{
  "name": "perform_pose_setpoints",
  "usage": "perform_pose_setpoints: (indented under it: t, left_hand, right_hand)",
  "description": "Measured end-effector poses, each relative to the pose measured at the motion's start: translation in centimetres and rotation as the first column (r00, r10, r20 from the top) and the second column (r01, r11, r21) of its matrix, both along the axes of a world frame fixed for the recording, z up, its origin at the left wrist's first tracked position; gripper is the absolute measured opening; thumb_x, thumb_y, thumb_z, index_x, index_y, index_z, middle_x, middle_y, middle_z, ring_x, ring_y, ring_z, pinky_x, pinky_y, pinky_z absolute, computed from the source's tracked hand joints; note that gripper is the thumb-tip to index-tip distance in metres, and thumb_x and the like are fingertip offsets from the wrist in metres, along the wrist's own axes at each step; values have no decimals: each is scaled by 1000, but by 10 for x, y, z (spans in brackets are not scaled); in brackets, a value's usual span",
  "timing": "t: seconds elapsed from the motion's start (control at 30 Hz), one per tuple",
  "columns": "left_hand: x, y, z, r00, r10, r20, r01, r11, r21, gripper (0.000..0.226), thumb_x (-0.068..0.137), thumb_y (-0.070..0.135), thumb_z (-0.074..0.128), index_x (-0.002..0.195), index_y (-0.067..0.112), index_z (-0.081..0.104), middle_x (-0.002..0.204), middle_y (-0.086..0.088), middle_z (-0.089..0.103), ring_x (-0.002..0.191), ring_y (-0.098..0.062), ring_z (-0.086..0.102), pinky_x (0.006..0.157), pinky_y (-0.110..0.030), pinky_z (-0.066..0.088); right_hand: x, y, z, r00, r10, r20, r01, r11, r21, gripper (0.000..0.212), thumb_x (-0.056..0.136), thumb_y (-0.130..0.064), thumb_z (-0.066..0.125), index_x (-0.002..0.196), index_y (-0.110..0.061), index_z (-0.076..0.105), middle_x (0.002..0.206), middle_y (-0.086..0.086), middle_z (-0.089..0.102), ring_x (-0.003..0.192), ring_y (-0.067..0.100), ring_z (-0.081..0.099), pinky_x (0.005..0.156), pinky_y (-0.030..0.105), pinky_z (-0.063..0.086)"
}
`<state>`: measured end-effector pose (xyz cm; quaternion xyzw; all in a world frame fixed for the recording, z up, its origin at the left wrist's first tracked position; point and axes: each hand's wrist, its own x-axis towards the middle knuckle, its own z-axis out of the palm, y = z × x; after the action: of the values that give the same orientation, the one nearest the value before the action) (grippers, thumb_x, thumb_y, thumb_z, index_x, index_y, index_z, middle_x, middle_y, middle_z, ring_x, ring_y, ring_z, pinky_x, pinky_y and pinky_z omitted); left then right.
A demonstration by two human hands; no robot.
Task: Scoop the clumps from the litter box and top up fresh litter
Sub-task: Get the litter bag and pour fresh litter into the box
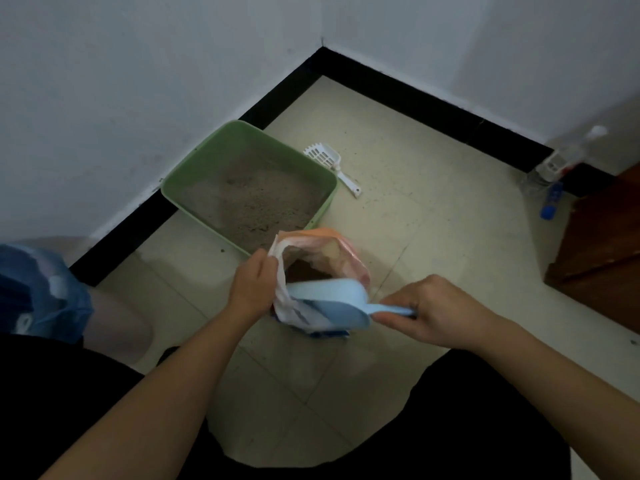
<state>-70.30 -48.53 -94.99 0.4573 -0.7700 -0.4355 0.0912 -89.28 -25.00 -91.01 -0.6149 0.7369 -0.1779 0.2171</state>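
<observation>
Our left grip (252, 285) pinches one litter-filled plastic bag (287, 306); our right grip (429, 310) holds one pale-blue plastic scoop (332, 303); one green plastic litter box (325, 206) holds grey litter (252, 202).

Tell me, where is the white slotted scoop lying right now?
In the head view, the white slotted scoop lies on the floor tiles just right of the green litter box, toward the room's corner.

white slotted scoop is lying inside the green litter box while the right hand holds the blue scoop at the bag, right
No. The head view shows the white slotted scoop lying on the floor beside the green litter box, not inside it. The right hand does hold the blue scoop at the bag.
</observation>
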Motion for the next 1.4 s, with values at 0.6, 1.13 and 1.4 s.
perform_pose_setpoints:
  t: [0.6, 1.13, 1.4]
  left_hand:
    - [9, 25, 2, 955, -198, -221, 137, 955, -262, 26, 81, 34, 31, 57, 25, 32, 49, 5, 33, 47, -10, 28, 47, -31, 22]
    - [5, -41, -77, 932, 196, 305, -314, 856, 410, 29, 104, 30, 36, 124, 16, 52, 130, -5, 48, 118, -28, 48, 105, -44, 39]
    - [17, -34, -129, 926, 286, 248, -377, 636, 673, 56, 102, 49, 37, 151, 21, 34, 152, -1, 40, 137, -23, 39, 111, -48, 34]
  right_hand:
    - [41, -110, -66, 916, -309, -257, 401, 716, 571, 23, 92, -46, 56, 104, -29, 63, 114, -4, 62, 108, 17, 61, 90, 32, 52]
    - [-2, -83, -97, 742, -642, 193, 437, 682, 587, 33, 97, -45, 57, 70, -25, 60, 64, -3, 62, 56, 10, 57, 55, 23, 42]
    - [5, -99, -110, 655, -696, 295, 407, 654, 638, 38, 98, -43, 52, 129, -22, 63, 120, -2, 57, 116, 19, 52, 96, 29, 39]
